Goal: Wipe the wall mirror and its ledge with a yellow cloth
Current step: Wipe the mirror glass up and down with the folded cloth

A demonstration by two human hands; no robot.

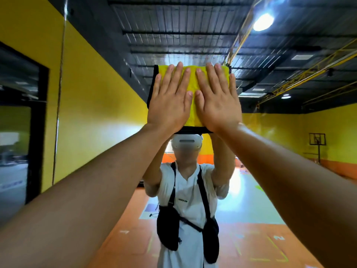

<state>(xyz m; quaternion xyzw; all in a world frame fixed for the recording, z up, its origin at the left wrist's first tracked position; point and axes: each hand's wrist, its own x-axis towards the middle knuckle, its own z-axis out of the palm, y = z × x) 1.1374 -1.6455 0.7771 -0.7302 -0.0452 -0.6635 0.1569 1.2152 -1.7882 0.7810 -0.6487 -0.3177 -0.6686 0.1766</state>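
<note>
Both left hand (pixel 168 102) and right hand (pixel 218 105) press fuzzy yellow cloth (pixel 193 82).

Yellow cloth (pixel 193 89) soft, matt; mirror (pixel 96 93) glossy.

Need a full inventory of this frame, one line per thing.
yellow cloth: one, yellow with black edging, flat on the mirror, top centre
mirror: one, reflective, fills most of the view
reflected person: one, white shirt, black harness, white headset, centre
round ceiling lamps: two, white, reflected upper right
basketball hoop: one, dark, reflected far right
doorway: one, black frame, far left
left hand: one, fingers straight, pressing cloth's left half
right hand: one, fingers straight, pressing cloth's right half
</note>
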